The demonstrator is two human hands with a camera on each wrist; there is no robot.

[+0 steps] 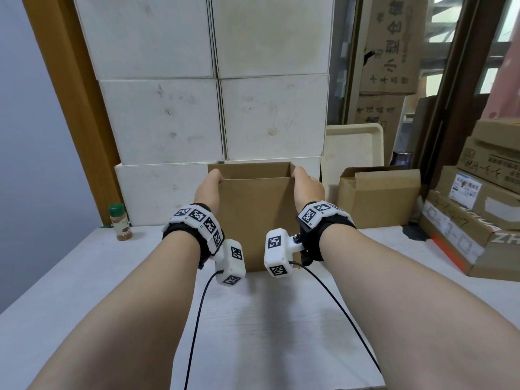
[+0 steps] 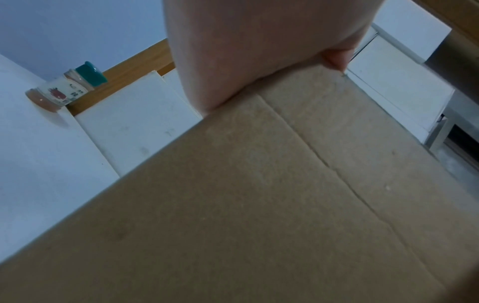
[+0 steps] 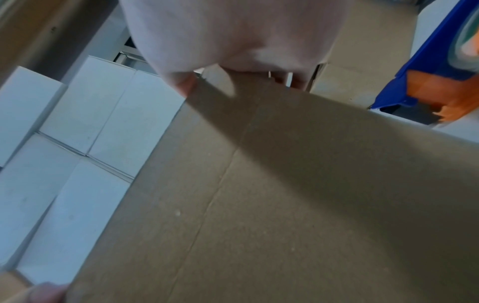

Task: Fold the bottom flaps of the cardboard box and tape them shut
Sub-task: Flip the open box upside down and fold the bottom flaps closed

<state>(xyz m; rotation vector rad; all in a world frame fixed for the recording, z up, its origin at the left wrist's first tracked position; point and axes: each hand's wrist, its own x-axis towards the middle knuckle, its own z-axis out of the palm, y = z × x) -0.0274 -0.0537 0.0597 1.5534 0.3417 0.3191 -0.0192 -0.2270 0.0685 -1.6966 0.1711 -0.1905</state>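
A brown cardboard box (image 1: 256, 218) stands upright on the white table (image 1: 84, 277), its top flaps raised and its upper end open. My left hand (image 1: 209, 182) grips the top left corner, thumb over the near flap's edge. My right hand (image 1: 305, 181) grips the top right corner the same way. In the left wrist view the thumb tip (image 2: 335, 59) lies on the box (image 2: 259, 194) edge. The right wrist view shows my right hand's fingers (image 3: 285, 80) curled over the rim of the box (image 3: 285, 194). The box's underside is hidden.
Stacked white boxes (image 1: 197, 108) stand right behind the box. A green-capped spice jar (image 1: 120, 222) sits at the left. A smaller brown box (image 1: 377, 195), a beige tray (image 1: 353, 147) and stacked cartons (image 1: 478, 215) crowd the right. A blue and orange object (image 3: 427, 67) shows in the right wrist view.
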